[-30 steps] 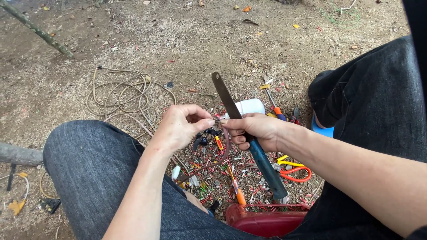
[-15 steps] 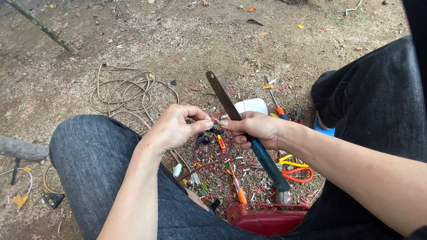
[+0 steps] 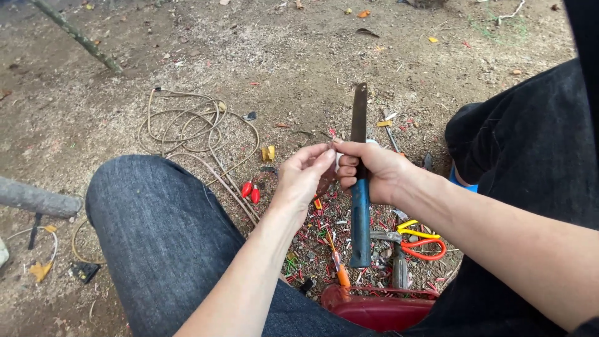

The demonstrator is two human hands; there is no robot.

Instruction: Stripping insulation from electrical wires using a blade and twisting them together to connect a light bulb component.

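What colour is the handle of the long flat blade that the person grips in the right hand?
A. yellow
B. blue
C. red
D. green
B. The right hand is wrapped around a knife with a dark blade pointing up and a blue handle hanging below the fist, above the red basket.

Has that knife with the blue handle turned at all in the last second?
Yes. The knife in the right hand swung from leaning left to nearly upright, its tip now pointing away from the coiled cord.
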